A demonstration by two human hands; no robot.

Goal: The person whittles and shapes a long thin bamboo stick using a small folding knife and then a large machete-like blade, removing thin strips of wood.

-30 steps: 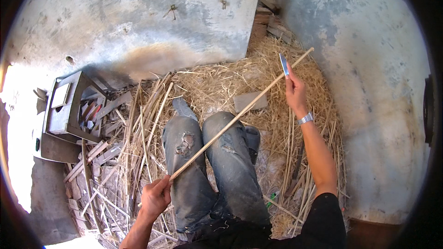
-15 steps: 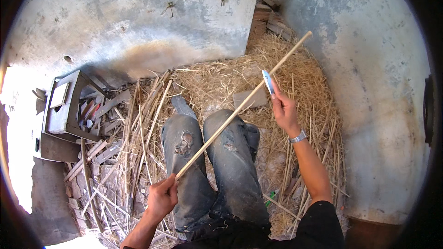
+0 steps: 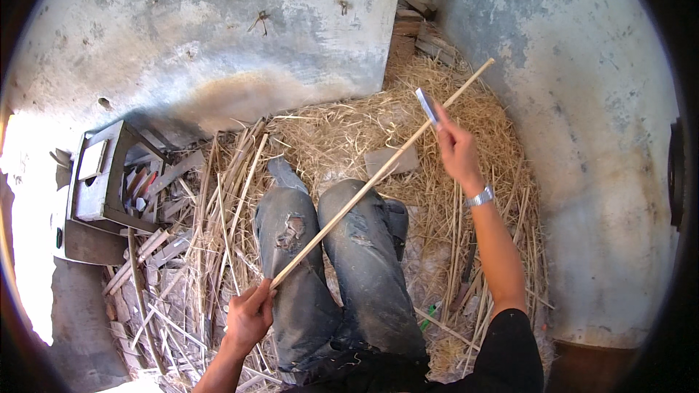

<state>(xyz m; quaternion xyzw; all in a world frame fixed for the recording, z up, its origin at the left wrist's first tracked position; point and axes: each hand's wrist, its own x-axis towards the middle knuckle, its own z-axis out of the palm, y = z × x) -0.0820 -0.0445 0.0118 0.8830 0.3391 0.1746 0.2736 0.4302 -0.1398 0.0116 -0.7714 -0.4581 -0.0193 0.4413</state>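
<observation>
The pale stick (image 3: 353, 202) runs diagonally between the hands, above the knees of the jeans (image 3: 290, 247). The left hand (image 3: 249, 314) is closed around it near its lower end. The right hand (image 3: 459, 151) is closed on a knife (image 3: 427, 105), whose blade crosses the stick; contact is unclear. The stick's far tip extends beyond the right hand, over the straw (image 3: 429, 80).
</observation>
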